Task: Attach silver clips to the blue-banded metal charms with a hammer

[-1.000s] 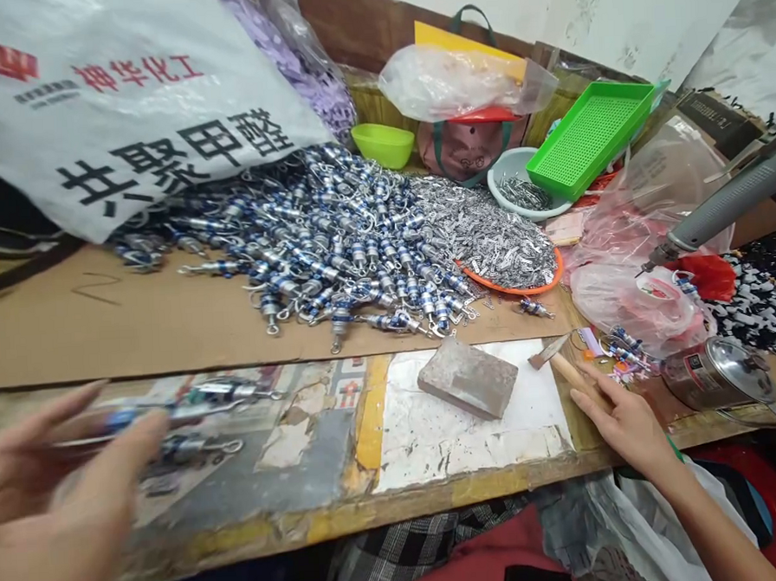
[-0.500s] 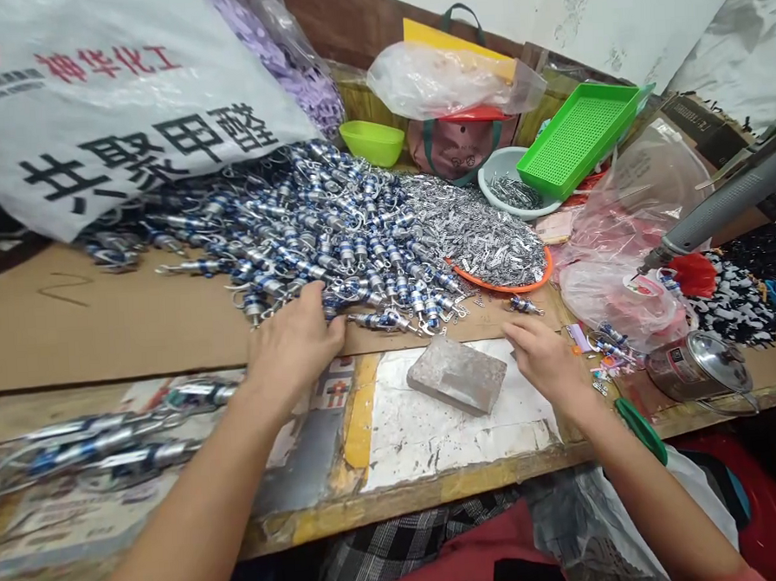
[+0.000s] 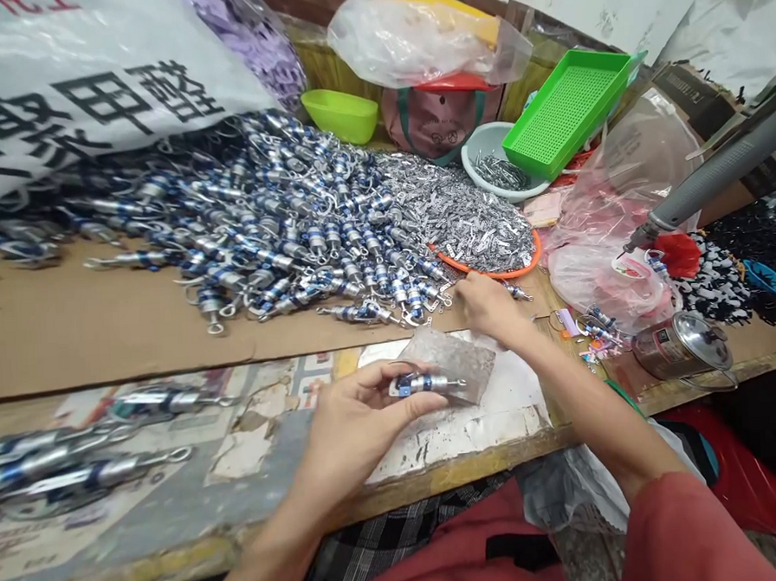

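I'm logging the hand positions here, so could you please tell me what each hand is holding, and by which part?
The left hand pinches one blue-and-silver swivel clip by its blue end. The right hand reaches toward the orange tray; whether it holds anything cannot be told.

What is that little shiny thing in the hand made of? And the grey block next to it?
The swivel in the left hand looks like polished metal with a blue band: it glints silver. The block looks like rough stone or dull metal, grey, matte and speckled; I can't tell which.
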Demonstrator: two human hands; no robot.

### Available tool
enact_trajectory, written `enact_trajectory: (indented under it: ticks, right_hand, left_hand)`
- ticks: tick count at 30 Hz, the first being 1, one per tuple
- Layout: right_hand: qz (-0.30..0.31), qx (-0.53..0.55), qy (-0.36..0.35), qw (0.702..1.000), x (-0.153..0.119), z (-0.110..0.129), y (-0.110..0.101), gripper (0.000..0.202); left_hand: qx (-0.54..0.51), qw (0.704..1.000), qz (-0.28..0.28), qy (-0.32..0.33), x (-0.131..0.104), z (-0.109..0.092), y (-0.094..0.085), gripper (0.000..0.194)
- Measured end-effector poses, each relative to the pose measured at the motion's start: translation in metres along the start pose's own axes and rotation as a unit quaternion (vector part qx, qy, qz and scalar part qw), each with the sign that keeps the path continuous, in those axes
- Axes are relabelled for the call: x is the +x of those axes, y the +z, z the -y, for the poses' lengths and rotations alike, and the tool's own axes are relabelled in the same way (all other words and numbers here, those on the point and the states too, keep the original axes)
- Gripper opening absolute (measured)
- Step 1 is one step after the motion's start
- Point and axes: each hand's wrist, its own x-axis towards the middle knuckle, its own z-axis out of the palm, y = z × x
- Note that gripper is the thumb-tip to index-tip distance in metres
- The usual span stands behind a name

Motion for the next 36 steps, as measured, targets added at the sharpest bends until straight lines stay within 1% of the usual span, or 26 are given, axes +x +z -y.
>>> enact_trajectory:
  ticks: [2, 3, 4, 5, 6, 8, 9, 10, 11, 13, 14, 16, 18, 22, 24, 26, 27, 29, 31, 33, 35, 36]
  right_hand:
    - [-0.012, 0.033, 0.003, 0.999, -0.014, -0.001, -0.007, 0.021]
    - [-0.028, 0.075, 0.007, 0.997, -0.024, 0.001, -0.011, 0.018]
    - [-0.052, 0.139, 0.008, 0.989, -0.035, 0.006, -0.014, 0.015]
    - [-0.082, 0.220, 0.007, 0.972, -0.048, 0.013, -0.017, 0.012]
    - [-0.114, 0.311, -0.001, 0.943, -0.060, 0.021, -0.019, 0.008]
    - [-0.159, 0.441, -0.027, 0.883, -0.081, 0.039, -0.020, 0.005]
    - [-0.174, 0.472, -0.038, 0.863, -0.088, 0.047, -0.019, 0.005]
    - [-0.191, 0.489, -0.039, 0.850, -0.093, 0.053, -0.018, 0.006]
    - [-0.214, 0.497, -0.026, 0.841, -0.096, 0.057, -0.016, 0.007]
    - [-0.255, 0.507, 0.024, 0.823, -0.097, 0.059, -0.012, 0.007]
    - [-0.259, 0.514, 0.048, 0.816, -0.096, 0.059, -0.011, 0.007]
    - [-0.230, 0.536, 0.061, 0.810, -0.095, 0.057, -0.008, 0.005]
    - [-0.197, 0.558, 0.035, 0.805, -0.096, 0.056, -0.007, 0.005]
    - [-0.197, 0.588, -0.016, 0.785, -0.100, 0.059, -0.006, 0.008]
    - [-0.192, 0.596, -0.031, 0.779, -0.103, 0.060, -0.007, 0.005]
    - [-0.186, 0.593, -0.048, 0.782, -0.105, 0.059, -0.008, 0.002]
    - [-0.184, 0.587, -0.059, 0.786, -0.107, 0.059, -0.008, 0.003]
    - [-0.186, 0.555, -0.084, 0.807, -0.110, 0.057, -0.009, 0.006]
    - [-0.208, 0.495, -0.121, 0.835, -0.114, 0.056, -0.007, 0.018]
    - [-0.247, 0.411, -0.178, 0.859, -0.118, 0.054, -0.005, 0.030]
    - [-0.278, 0.323, -0.243, 0.871, -0.120, 0.050, -0.003, 0.028]
    - [-0.285, 0.284, -0.268, 0.875, -0.121, 0.048, -0.004, 0.026]
  left_hand:
    - [-0.010, 1.000, 0.005, -0.011, -0.004, 0.005, 0.005, 0.025]
    - [-0.011, 1.000, 0.012, -0.011, -0.004, 0.007, 0.006, 0.024]
    - [-0.008, 1.000, 0.020, -0.007, -0.005, 0.008, 0.007, 0.024]
    - [-0.002, 1.000, 0.026, 0.004, -0.005, 0.010, 0.008, 0.023]
    - [0.007, 0.999, 0.026, 0.023, -0.006, 0.010, 0.008, 0.022]
    - [0.036, 0.996, 0.020, 0.077, -0.006, 0.012, 0.009, 0.020]
    - [0.053, 0.993, 0.018, 0.103, -0.007, 0.012, 0.010, 0.020]
    - [0.068, 0.990, 0.016, 0.125, -0.008, 0.012, 0.010, 0.019]
    - [0.080, 0.987, 0.015, 0.142, -0.008, 0.013, 0.010, 0.019]
    - [0.091, 0.983, 0.009, 0.160, -0.010, 0.015, 0.010, 0.019]
    - [0.088, 0.982, 0.001, 0.166, -0.011, 0.016, 0.010, 0.021]
    - [0.077, 0.982, -0.010, 0.173, -0.013, 0.019, 0.010, 0.022]
    - [0.065, 0.982, -0.028, 0.176, -0.015, 0.022, 0.010, 0.022]
    - [0.059, 0.974, -0.054, 0.210, -0.020, 0.024, 0.012, 0.018]
    - [0.058, 0.971, -0.048, 0.226, -0.023, 0.022, 0.012, 0.019]
    - [0.053, 0.970, -0.036, 0.235, -0.025, 0.020, 0.011, 0.022]
    - [0.048, 0.969, -0.026, 0.239, -0.026, 0.019, 0.011, 0.023]
    - [0.019, 0.971, -0.013, 0.237, -0.027, 0.018, 0.010, 0.025]
    - [-0.032, 0.977, 0.002, 0.212, -0.027, 0.019, 0.011, 0.024]
    - [-0.090, 0.981, 0.024, 0.173, -0.027, 0.021, 0.012, 0.021]
    - [-0.126, 0.982, 0.039, 0.135, -0.027, 0.021, 0.013, 0.016]
    - [-0.131, 0.983, 0.037, 0.125, -0.028, 0.021, 0.012, 0.014]
